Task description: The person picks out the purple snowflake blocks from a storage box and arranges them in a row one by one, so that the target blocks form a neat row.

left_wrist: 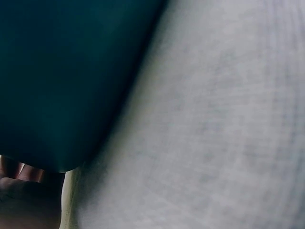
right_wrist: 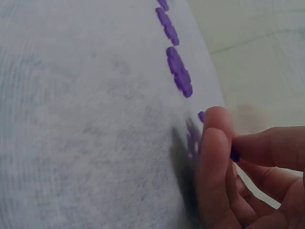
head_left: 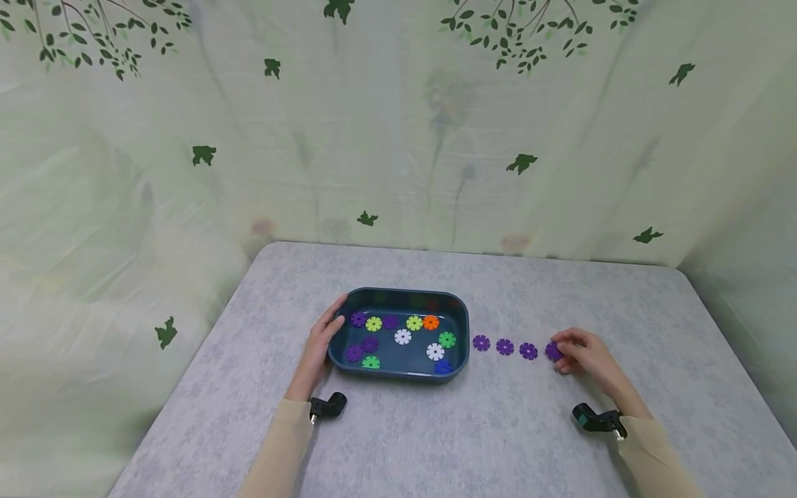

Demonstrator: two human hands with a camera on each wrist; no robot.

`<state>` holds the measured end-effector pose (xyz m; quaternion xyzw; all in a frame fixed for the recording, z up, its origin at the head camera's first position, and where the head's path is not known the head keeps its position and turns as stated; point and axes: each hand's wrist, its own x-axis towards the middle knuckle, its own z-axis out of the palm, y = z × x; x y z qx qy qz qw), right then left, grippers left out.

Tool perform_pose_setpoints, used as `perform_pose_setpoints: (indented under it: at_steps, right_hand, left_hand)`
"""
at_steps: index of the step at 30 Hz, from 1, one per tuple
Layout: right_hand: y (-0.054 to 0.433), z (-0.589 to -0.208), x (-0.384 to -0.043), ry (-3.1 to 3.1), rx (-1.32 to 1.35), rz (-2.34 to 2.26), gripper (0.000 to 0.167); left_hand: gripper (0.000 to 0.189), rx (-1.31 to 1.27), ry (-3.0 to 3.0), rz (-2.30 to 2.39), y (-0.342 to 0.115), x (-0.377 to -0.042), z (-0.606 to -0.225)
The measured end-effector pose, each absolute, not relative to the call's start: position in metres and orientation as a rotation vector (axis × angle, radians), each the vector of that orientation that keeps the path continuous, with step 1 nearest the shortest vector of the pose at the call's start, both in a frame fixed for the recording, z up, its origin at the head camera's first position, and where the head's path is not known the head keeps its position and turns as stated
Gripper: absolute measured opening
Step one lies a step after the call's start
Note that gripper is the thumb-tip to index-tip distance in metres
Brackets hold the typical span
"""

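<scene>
A dark blue tray (head_left: 398, 377) holds several flower-shaped discs in purple, yellow-green, white, orange, green and blue. My left hand (head_left: 320, 342) grips the tray's left end, thumb at the rim; the left wrist view has only the tray's dark side (left_wrist: 57, 71) and part of the hand (left_wrist: 28, 202). To the right of the tray my right hand (head_left: 585, 356) pinches a purple flower disc (head_left: 553, 351) at the table surface. It stands at the right end of a row with three more purple discs (head_left: 505, 346). In the right wrist view, fingers (right_wrist: 214, 157) mostly hide the pinched disc.
A grey mottled table (head_left: 398, 443) lies under everything. Behind it hangs a pale curtain (head_left: 386, 138) with green leaf prints, and it also runs down both sides. Each wrist wears a small black camera, such as the right one (head_left: 598, 420).
</scene>
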<state>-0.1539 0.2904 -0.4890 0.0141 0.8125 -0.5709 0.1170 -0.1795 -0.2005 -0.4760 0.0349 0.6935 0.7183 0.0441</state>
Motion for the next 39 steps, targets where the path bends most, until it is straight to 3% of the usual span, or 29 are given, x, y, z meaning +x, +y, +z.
perform_pose_setpoints:
  at_steps: [8, 17, 26, 39]
  right_hand:
    - [0.285, -0.485, -0.152, 2.548, 0.077, -1.486, 0.024]
    - [0.259, -0.456, -0.167, 2.514, -0.07, -1.659, 0.033]
    - [0.17, -0.431, -0.181, 2.271, -0.289, -1.824, 0.031]
    - [0.033, -0.463, -0.178, 1.947, -0.454, -1.75, 0.025]
  left_hand:
    - [0.046, 0.103, 2.129, 2.189, -0.2, -0.179, -0.475]
    - [0.047, 0.112, 2.112, 2.211, -0.202, -0.184, -0.482]
    - [0.045, 0.095, 2.155, 2.209, -0.204, -0.193, -0.503]
    - [0.045, 0.089, 2.186, 2.209, -0.205, -0.189, -0.502]
